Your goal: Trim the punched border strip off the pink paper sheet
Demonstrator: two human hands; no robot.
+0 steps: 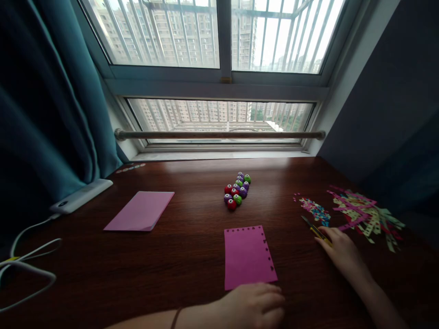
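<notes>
A magenta sheet of paper point(249, 258) lies in front of me, with small shapes punched along its top and right edges. My left hand point(255, 304) is at its lower edge, fingers curled together; whatever may be under them is hidden. On the right, my right hand point(338, 246) closes thumb and fingers on a slim yellow utility knife point(317, 232), its dark blade pointing away to the left. Just beyond the knife is a scatter of tiny colourful punched paper pieces point(315, 210). Punched paper strips point(368, 212) in pink, pale green and red are heaped farther right.
Several round red, purple and green craft punches point(236, 191) stand grouped mid-table. Left of them lies a stack of pink paper point(140, 211). A white power strip point(82, 195) with a looped cable point(29, 260) sits by the curtain point(75, 114). A metal rail point(219, 135) crosses the window behind.
</notes>
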